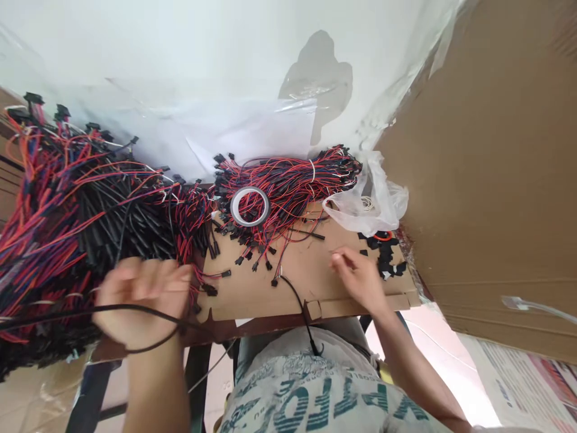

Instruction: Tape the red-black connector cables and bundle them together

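Note:
My left hand (142, 294) is raised over the left side of the table, blurred, its fingers curled in. A black cable (155, 311) crosses that hand and loops by the wrist; whether the fingers grip anything is hidden. Above the cardboard sheet (225, 300), my right hand (360, 279) has thumb and fingers pinched together, and anything between them is too small to make out. Between the hands, a thin black cable (298, 296) runs from the cardboard toward my lap. Small black pieces (385, 258) lie right of my right hand.
Red, blue and black wire harnesses (103, 198) are heaped on the left. A tied wire bundle (288, 180) lies at the back, with a tape roll (237, 206) on it. Beside it sits a clear plastic bag (383, 198). A tall cardboard panel (487, 168) bounds the right.

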